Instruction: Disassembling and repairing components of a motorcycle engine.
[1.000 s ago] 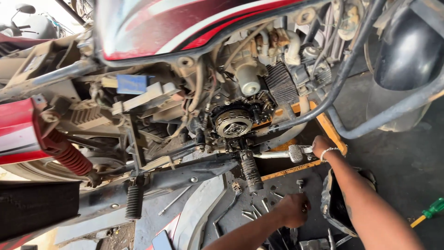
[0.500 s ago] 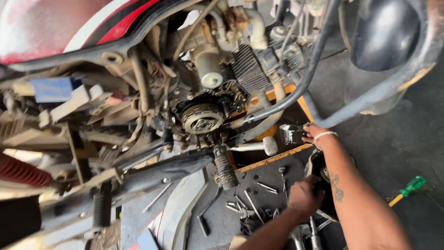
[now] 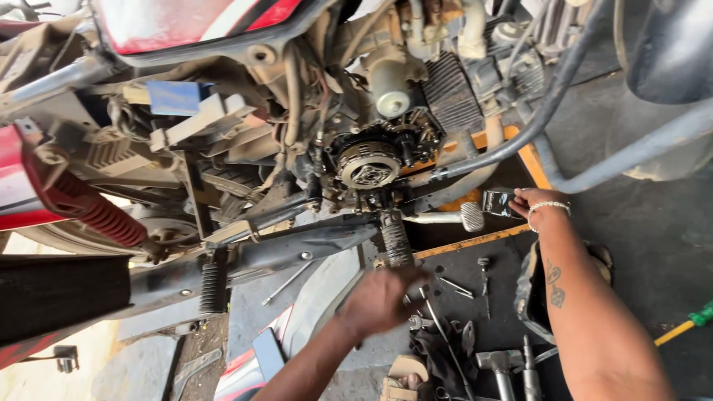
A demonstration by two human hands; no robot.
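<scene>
Below the engine (image 3: 369, 163), left hand (image 3: 380, 299) over upright footpeg (image 3: 395, 239), grip unclear; right hand's (image 3: 536, 204) too.

A clutch assembly (image 3: 369, 165) is seen exposed at the engine's side, with a footpeg (image 3: 394, 239) below it. Loose bolts (image 3: 454, 288) and a hammer (image 3: 499, 367) are spread on the floor (image 3: 653, 245) beneath, between two hands.

A red coil shock absorber (image 3: 93, 210) is slanting across the left side. A blue rectangular part (image 3: 172, 97) is sitting under the red-and-white fuel tank (image 3: 200, 22). A green-handled screwdriver (image 3: 687, 324) is lying on the floor at right.
</scene>
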